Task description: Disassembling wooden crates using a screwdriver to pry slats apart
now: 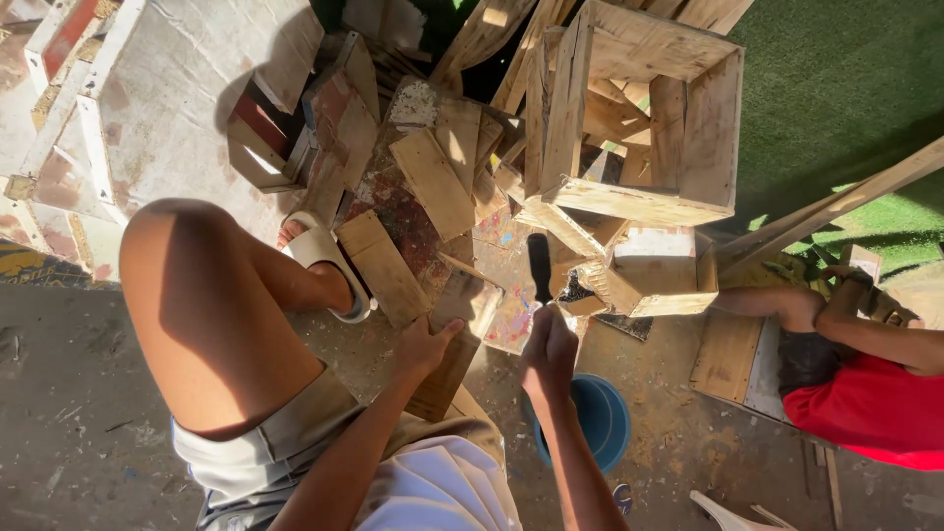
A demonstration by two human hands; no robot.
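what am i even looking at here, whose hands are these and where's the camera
There is one picture, taken by a camera worn on a person's head and looking straight down, so you see that person's own knee, arms and hands from above.

The left hand presses on a flat wooden board lying on the dusty ground. The right hand grips a tool by its dark handle; the working end is hard to make out.

Around them lie many loose wood slats, a large open wooden crate and a smaller wooden box. A blue bucket sits under the right arm. The person's foot wears a pale sandal.

At the right edge a second person in a red shirt works nearby; those arms belong to them, not the camera wearer. Green turf covers the upper right.
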